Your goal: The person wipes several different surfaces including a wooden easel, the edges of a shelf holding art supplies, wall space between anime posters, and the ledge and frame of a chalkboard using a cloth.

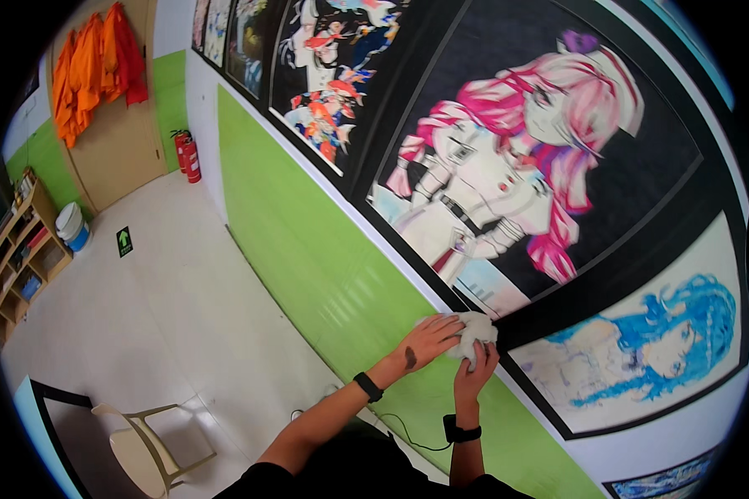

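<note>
A crumpled white cloth (479, 327) lies against the wall at the lower edge of a black-framed painting of a pink-haired figure (505, 162). My left hand (429, 343) rests on the cloth's left part, fingers spread over it and gripping it. From below, my right hand (478, 369) holds the same cloth with its fingertips. Just to the right hangs a framed drawing of a blue-haired figure (655, 349). Beneath the hands runs the glossy green lower part of the wall (349, 293).
More framed artworks (324, 81) line the wall. A cream chair (138, 458) stands at lower left. Farther off are a wooden shelf unit (28, 249), a white and blue bucket (72, 227), fire extinguishers (190, 159) and orange garments (87, 68) on a door. A cable (412, 441) runs from the right wrist's device.
</note>
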Tool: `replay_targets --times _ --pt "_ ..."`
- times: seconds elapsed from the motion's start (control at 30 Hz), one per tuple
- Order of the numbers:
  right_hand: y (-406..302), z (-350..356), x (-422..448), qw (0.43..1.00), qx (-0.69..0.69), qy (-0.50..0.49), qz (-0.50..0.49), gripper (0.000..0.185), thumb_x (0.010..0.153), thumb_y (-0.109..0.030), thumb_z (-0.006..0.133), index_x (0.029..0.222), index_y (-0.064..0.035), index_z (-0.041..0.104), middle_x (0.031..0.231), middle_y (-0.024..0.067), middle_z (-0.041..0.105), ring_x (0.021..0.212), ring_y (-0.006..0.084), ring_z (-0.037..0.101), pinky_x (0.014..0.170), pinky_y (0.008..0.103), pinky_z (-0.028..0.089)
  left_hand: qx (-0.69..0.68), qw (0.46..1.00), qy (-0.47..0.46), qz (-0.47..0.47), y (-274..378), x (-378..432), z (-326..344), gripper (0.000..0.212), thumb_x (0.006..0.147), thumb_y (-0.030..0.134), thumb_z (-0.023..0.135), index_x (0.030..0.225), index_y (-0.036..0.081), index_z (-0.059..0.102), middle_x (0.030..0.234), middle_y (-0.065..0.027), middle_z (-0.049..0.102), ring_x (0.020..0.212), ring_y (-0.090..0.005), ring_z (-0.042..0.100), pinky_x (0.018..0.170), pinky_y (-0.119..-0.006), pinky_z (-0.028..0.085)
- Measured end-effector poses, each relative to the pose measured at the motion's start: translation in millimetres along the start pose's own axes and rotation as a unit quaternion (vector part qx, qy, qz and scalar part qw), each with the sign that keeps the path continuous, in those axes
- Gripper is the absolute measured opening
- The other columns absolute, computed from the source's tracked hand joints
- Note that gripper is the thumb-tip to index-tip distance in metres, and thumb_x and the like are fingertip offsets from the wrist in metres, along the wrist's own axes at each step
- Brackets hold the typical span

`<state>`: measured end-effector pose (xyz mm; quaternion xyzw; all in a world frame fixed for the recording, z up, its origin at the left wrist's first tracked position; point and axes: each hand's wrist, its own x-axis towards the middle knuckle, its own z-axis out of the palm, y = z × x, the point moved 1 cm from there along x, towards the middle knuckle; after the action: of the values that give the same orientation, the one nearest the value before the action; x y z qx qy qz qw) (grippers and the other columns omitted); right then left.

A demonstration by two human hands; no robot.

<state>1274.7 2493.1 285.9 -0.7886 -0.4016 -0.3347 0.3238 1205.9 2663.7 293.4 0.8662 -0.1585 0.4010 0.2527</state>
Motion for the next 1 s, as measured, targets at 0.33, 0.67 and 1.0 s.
replay_targets --times 0.33,0.67,1.0 --pt "-65.3 130.6 71.3 0.996 -0.025 0.053 -0.071 0.042 0.067 0.003 0.051 0.104 -0.0105 0.064 0.104 0.0158 0.057 0.086 0.0373 0.056 0.069 0.0462 0.045 0.018 0.994 -0.065 -0.081 -126.1 -38.0 -52.9 0.053 0.067 -0.005 0.058 0.12 0.002 0.052 0.143 -0.0149 0.041 0.137 -0.0304 0.032 0.11 -0.048 0.028" --pt "-151.4 250.4 127.1 0.997 0.057 0.029 -0.043 0.041 0.064 0.008 0.054 0.098 -0.0119 0.066 0.099 0.0107 0.06 0.084 0.0331 0.057 0.072 0.0443 0.046 -0.064 0.988 -0.04 -0.133 -252.2 -73.7 -134.9 0.046 0.073 -0.005 0.057 0.119 -0.004 0.051 0.133 -0.0206 0.046 0.127 -0.0387 0.041 0.104 -0.05 0.033" --pt "-210.8 343.1 182.6 0.982 0.18 -0.001 -0.06 0.036 0.063 0.005 0.054 0.089 -0.0133 0.072 0.092 0.0073 0.062 0.075 0.03 0.056 0.064 0.0394 0.044 0.044 0.991 0.013 -0.128 -356.4 -88.5 -189.6 0.048 0.066 0.001 0.066 0.114 -0.002 0.057 0.12 -0.0198 0.055 0.104 -0.0406 0.053 0.087 -0.047 0.042"
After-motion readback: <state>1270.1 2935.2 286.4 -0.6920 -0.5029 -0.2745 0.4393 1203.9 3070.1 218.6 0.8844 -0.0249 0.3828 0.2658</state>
